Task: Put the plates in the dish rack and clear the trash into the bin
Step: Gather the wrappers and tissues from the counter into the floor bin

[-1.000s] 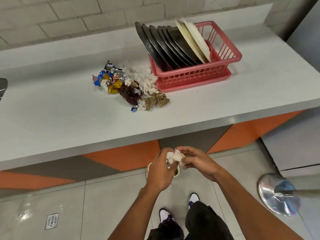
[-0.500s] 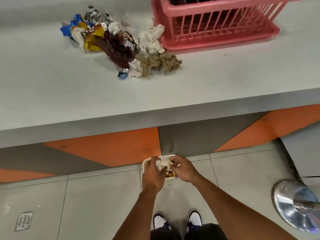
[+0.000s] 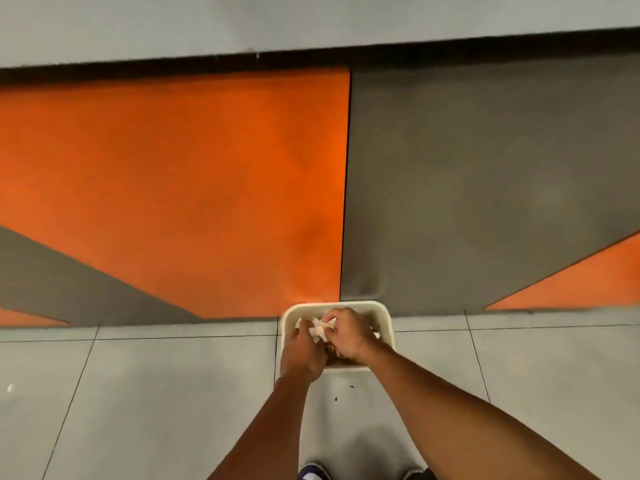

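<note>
A cream square bin point(image 3: 386, 315) stands on the floor against the counter front. Both hands are over its opening, holding a wad of crumpled white tissue point(image 3: 318, 327) between them. My left hand point(image 3: 303, 351) grips the wad from the left, fingers curled. My right hand point(image 3: 348, 336) pinches it from the right. Brownish trash lies in the bin under my right hand. The plates, the dish rack and the trash pile on the counter are out of view.
The counter's orange and grey front panel point(image 3: 207, 185) rises just behind the bin, with the grey counter edge point(image 3: 311, 22) overhanging at the top. Grey floor tiles point(image 3: 138, 393) surround the bin, with small dark crumbs point(image 3: 350, 386) near it. My shoes point(image 3: 313, 472) are at the bottom.
I have bent down, so the counter top, rack and trash pile left the view. Both hands carried the tissue wad down to the bin's opening.
</note>
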`<state>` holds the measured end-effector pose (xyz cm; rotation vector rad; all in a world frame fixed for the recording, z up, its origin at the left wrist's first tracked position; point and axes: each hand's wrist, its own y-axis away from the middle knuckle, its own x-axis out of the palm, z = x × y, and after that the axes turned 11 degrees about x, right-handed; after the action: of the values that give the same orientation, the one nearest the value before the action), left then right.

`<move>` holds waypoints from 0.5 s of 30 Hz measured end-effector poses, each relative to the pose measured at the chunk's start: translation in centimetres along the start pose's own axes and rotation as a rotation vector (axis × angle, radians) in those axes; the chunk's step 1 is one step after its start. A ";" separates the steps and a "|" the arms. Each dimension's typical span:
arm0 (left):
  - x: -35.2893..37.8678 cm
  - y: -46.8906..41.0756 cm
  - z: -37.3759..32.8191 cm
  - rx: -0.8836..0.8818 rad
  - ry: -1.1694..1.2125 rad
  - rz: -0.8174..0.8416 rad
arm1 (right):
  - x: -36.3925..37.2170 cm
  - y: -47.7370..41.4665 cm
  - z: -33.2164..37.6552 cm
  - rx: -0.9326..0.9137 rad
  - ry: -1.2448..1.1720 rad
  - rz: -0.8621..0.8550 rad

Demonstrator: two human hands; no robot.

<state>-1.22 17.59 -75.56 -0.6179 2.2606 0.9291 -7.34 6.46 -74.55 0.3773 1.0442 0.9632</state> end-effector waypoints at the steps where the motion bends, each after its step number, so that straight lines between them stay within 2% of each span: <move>1: 0.6 -0.7 0.5 0.003 -0.019 0.028 | 0.5 -0.8 -0.1 -0.002 0.022 0.002; 4: 1.3 -2.0 1.1 0.013 -0.072 0.121 | 1.5 -2.2 -0.9 0.017 0.059 0.011; 9: -0.8 -0.1 -0.9 0.005 -0.166 0.187 | -0.2 -0.9 -1.0 0.036 0.094 -0.008; 11: -2.4 1.4 -2.7 0.033 -0.182 0.133 | -2.2 1.0 -0.3 0.034 0.078 -0.012; 15: -6.3 5.3 -8.2 0.045 -0.060 -0.009 | -7.3 6.7 2.0 0.000 0.023 -0.024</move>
<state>-2.90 16.11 -64.18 -0.5724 2.2171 0.8789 -10.06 4.53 -64.98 0.3533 1.0676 0.9486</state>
